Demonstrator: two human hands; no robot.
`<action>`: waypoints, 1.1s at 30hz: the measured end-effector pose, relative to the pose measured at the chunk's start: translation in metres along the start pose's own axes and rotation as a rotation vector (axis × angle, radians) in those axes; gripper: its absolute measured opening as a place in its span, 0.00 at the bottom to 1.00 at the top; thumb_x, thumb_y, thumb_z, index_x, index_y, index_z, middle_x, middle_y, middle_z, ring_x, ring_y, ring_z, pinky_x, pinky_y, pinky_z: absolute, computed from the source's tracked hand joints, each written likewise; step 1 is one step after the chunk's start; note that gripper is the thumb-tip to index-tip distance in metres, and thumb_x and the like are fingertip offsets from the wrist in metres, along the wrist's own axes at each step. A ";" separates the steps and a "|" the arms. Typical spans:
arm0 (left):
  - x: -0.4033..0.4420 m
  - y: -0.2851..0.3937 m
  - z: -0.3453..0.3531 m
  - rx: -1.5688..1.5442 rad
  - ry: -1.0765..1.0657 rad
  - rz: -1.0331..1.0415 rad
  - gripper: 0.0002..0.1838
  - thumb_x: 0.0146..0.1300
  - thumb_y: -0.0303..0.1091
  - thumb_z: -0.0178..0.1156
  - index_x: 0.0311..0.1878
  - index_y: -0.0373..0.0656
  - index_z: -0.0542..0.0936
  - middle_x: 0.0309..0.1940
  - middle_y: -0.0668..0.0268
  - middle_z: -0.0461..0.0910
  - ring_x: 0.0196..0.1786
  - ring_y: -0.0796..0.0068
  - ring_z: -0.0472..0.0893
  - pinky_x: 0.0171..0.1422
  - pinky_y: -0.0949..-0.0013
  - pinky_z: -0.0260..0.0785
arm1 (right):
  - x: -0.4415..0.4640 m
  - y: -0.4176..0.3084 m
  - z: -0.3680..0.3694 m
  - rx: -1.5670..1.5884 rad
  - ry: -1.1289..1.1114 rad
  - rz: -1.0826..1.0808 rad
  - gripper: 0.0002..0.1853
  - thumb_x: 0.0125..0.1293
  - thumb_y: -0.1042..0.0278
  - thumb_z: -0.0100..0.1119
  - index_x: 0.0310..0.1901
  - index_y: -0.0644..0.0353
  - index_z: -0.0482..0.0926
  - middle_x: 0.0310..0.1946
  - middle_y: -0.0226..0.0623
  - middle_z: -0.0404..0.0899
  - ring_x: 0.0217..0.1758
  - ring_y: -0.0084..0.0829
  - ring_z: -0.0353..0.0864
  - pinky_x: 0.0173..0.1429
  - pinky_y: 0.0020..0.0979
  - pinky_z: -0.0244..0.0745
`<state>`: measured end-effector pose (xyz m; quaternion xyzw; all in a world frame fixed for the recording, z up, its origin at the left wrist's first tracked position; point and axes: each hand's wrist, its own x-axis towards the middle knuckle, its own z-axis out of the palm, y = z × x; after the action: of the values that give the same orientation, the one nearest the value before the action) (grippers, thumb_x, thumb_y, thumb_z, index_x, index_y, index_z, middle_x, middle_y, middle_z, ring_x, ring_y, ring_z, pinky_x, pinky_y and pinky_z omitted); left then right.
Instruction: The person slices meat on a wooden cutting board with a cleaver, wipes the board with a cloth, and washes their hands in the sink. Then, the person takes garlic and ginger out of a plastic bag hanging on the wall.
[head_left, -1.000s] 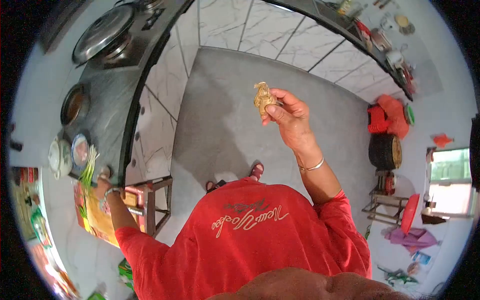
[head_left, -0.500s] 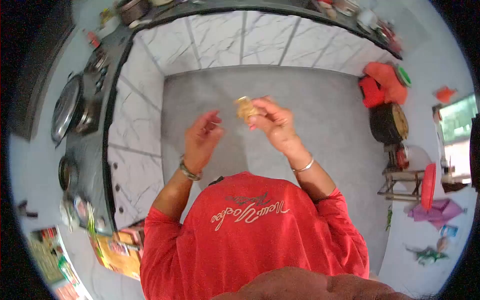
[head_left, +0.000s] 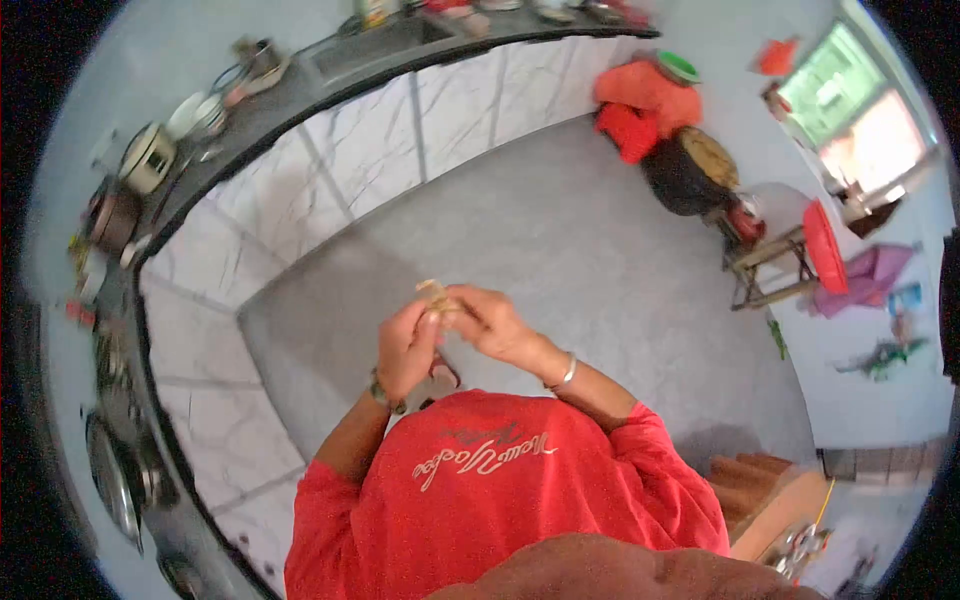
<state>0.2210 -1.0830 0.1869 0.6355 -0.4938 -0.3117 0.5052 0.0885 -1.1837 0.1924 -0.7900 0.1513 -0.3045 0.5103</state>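
My two hands meet in front of the red shirt, over the grey floor. Between their fingertips is a small, tan-yellow, lumpy thing point(head_left: 433, 293), too blurred for me to name. My right hand point(head_left: 492, 325), with a silver bangle at the wrist, pinches it from the right. From the left, my left hand point(head_left: 404, 348), with a band at the wrist, closes its fingers on the lower side of the same thing. The fingers hide much of it.
A dark counter point(head_left: 300, 105) curves along the left and back, carrying a sink point(head_left: 380, 50), a rice cooker point(head_left: 148, 158) and pans. To the right stand a large black pot point(head_left: 680, 180), a wooden stool point(head_left: 775, 270) and a red basin point(head_left: 825, 247).
My left hand, apart and empty before, has come to the yellowish thing in my right hand. Both hands are now together, nearer the shirt. The view has turned toward the right.
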 end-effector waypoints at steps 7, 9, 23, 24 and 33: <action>0.119 -0.037 -0.044 -0.164 0.111 0.048 0.15 0.68 0.35 0.44 0.41 0.33 0.76 0.23 0.68 0.76 0.25 0.82 0.73 0.29 0.73 0.67 | 0.123 0.040 -0.009 0.227 -0.025 0.097 0.09 0.64 0.71 0.54 0.43 0.65 0.74 0.30 0.38 0.79 0.33 0.24 0.75 0.38 0.28 0.72; 0.157 -0.044 -0.063 -0.140 0.050 0.092 0.14 0.69 0.35 0.44 0.40 0.33 0.76 0.22 0.68 0.75 0.24 0.82 0.73 0.29 0.74 0.67 | 0.159 0.054 -0.016 0.253 -0.011 0.090 0.09 0.64 0.71 0.54 0.43 0.65 0.75 0.29 0.37 0.79 0.33 0.24 0.75 0.39 0.28 0.71; 0.344 -0.061 -0.060 -0.042 -0.174 0.196 0.14 0.69 0.34 0.42 0.33 0.36 0.74 0.19 0.69 0.72 0.23 0.82 0.69 0.27 0.74 0.63 | 0.275 0.143 -0.102 0.147 0.076 0.107 0.11 0.64 0.68 0.55 0.44 0.66 0.75 0.31 0.36 0.76 0.35 0.24 0.72 0.41 0.28 0.70; 0.374 -0.065 -0.053 -0.014 -0.173 0.227 0.14 0.68 0.33 0.43 0.33 0.35 0.74 0.19 0.67 0.73 0.22 0.81 0.71 0.27 0.74 0.64 | 0.293 0.161 -0.121 0.155 0.091 0.090 0.11 0.64 0.68 0.55 0.44 0.66 0.75 0.31 0.36 0.76 0.35 0.24 0.72 0.41 0.28 0.70; 0.497 -0.062 -0.028 0.031 -0.082 0.211 0.13 0.67 0.32 0.44 0.33 0.36 0.75 0.17 0.66 0.73 0.22 0.80 0.71 0.26 0.73 0.64 | 0.392 0.231 -0.207 0.627 -0.155 0.208 0.10 0.65 0.65 0.54 0.40 0.62 0.77 0.22 0.24 0.72 0.23 0.15 0.64 0.24 0.22 0.60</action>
<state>0.4237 -1.5418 0.1874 0.5741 -0.5831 -0.2750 0.5047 0.2745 -1.6470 0.1738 -0.5956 0.0906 -0.2218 0.7667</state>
